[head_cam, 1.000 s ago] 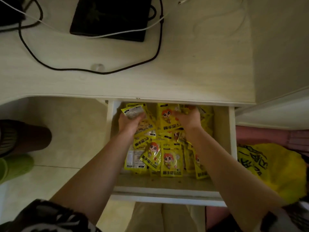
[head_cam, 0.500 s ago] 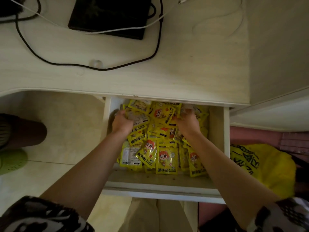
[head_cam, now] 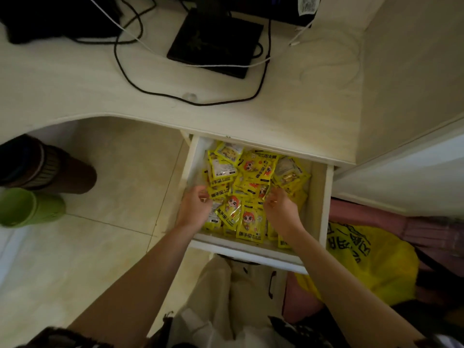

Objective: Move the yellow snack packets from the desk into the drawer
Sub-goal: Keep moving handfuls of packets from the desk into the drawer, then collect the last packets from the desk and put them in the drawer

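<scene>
Several yellow snack packets (head_cam: 253, 169) lie heaped in the open white drawer (head_cam: 322, 197) under the desk edge. My left hand (head_cam: 194, 208) hovers over the left side of the heap, palm turned inward, fingers loosely curled and holding nothing. My right hand (head_cam: 280, 207) hangs over the right side in the same way, fingers relaxed, nothing in them. Both hands are inside the drawer, just above the packets. No yellow packets show on the pale desk top (head_cam: 75, 79).
A black flat device (head_cam: 216, 43) with black and white cables (head_cam: 130, 71) lies on the desk. A yellow plastic bag (head_cam: 364, 262) sits right of the drawer. A brown boot (head_cam: 50, 169) and a green shoe (head_cam: 27, 207) stand on the tiled floor at left.
Both hands have let go of the packets at the back of the drawer and drawn back toward me, now above the heap's middle. The camera view has tilted up over the desk.
</scene>
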Demonstrator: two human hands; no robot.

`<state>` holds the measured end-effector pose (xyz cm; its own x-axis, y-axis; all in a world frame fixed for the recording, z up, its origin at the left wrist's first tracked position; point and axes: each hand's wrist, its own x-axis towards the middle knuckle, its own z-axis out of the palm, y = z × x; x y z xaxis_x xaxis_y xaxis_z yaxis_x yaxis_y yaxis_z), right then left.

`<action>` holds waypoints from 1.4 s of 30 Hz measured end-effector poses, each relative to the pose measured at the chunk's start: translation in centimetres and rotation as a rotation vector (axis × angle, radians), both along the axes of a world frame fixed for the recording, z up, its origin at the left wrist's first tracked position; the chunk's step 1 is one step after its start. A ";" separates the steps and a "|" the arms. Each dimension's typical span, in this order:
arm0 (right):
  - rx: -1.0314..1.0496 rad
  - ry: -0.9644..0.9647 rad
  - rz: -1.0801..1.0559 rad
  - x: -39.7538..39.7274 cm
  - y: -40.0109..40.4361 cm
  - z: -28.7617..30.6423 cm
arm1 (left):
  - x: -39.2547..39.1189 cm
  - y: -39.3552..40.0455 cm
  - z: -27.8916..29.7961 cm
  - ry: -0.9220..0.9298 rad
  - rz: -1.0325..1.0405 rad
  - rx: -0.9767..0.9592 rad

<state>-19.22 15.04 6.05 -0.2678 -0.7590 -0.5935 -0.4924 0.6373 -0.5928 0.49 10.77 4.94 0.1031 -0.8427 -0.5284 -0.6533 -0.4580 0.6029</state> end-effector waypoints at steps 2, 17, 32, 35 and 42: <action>-0.007 -0.002 0.061 1.3 1.2 0.9 | 0.6 2.2 1.0 -0.014 0.017 -0.031; -0.155 0.146 0.743 15.2 2.6 5.2 | 12.1 14.2 4.5 -0.130 0.368 -0.172; -0.215 0.108 1.013 36.4 0.1 5.1 | 33.1 16.7 5.4 -0.415 0.402 -0.248; -0.246 0.116 1.016 40.0 -0.9 5.4 | 37.1 15.4 5.6 -0.444 0.398 -0.249; -0.320 0.144 1.016 46.6 -6.0 6.2 | 44.3 10.5 6.5 -0.473 0.378 -0.285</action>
